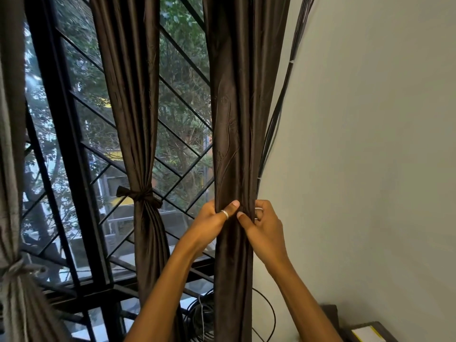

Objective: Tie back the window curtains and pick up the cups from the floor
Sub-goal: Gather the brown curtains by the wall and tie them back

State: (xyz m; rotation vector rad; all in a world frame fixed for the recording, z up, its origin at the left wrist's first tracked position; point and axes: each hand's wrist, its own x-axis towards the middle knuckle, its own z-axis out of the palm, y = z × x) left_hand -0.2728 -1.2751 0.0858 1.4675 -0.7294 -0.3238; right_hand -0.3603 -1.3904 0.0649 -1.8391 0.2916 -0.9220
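A dark brown curtain (234, 134) hangs gathered at the right end of the window, next to the wall. My left hand (213, 219) wraps its left side and my right hand (262, 224) its right side, both closed around the bunched cloth at the same height. The thumbs nearly meet in front. A ring shows on my left thumb. The middle brown curtain (133, 107) is bound with a knotted tie-back (143, 193). A grey curtain (12, 169) at the far left is tied with a cord (17, 267). No cups are in view.
The window (182, 134) has a black diagonal grille with trees outside. Black cables (278, 114) run down the wall edge behind the right curtain, and a coil of cable (199, 314) lies below. A dark piece of furniture with a white paper (367, 333) stands at the bottom right.
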